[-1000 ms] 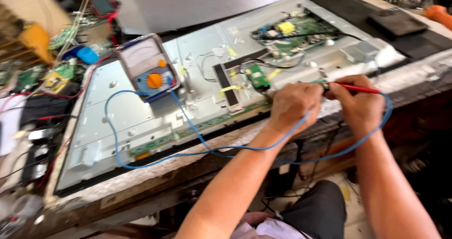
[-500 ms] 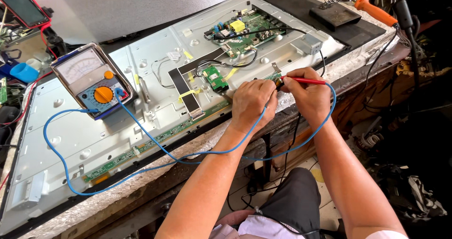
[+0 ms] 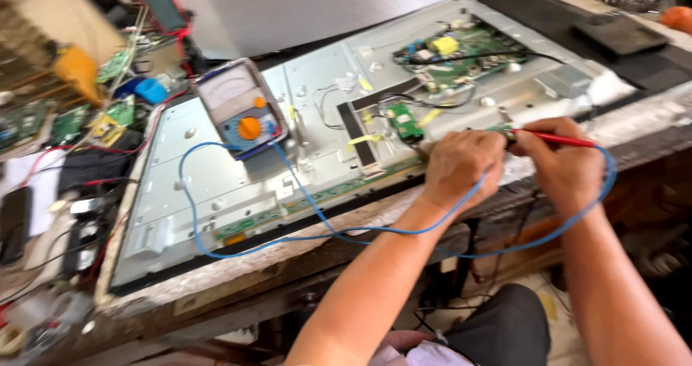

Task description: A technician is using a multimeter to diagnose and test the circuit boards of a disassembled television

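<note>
The opened television panel (image 3: pixel 216 186) lies flat on the workbench (image 3: pixel 238 279) and fills the middle of the view. On it, toward 11 o'clock of centre, rests the analog meter (image 3: pixel 241 110). Its test lead (image 3: pixel 216 250) loops down toward 7 o'clock, then runs along the panel's near edge toward 3 o'clock, passing under both hands. The main circuit board (image 3: pixel 461 52) sits on the panel at 1 o'clock, with the small board (image 3: pixel 406 121) just before it. The left hand (image 3: pixel 461 168) and right hand (image 3: pixel 566 168) meet at the panel's near edge, at 3 o'clock, the right holding the probe (image 3: pixel 559 139). Loose boards and parts (image 3: pixel 79 113) crowd the bench at 9 o'clock.
</note>
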